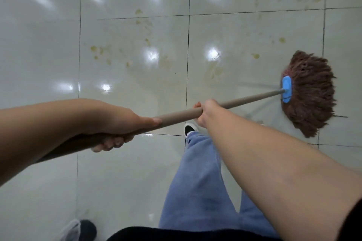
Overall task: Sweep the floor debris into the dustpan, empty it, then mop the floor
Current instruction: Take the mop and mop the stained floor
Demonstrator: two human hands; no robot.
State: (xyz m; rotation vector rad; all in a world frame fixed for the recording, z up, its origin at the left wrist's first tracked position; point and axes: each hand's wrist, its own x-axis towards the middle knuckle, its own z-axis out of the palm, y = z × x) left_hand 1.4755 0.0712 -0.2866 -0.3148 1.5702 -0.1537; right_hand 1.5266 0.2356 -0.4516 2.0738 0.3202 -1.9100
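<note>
A mop with a brown string head [309,94] and a blue clamp [286,89] lies spread on the white tiled floor at the right. Its tan handle [244,100] runs down-left across the view. My right hand [205,112] grips the handle near its middle. My left hand [117,123] grips the handle's near end, thumb along the top, fingers curled underneath. Yellowish stains [98,51] dot the tiles ahead of the mop, in the upper middle and upper right.
Glossy white floor tiles [133,178] with dark grout lines fill the view. My legs in blue trousers [197,182] and a black-and-white shoe [190,128] stand below the handle. A dark shoe [86,230] shows at the bottom left.
</note>
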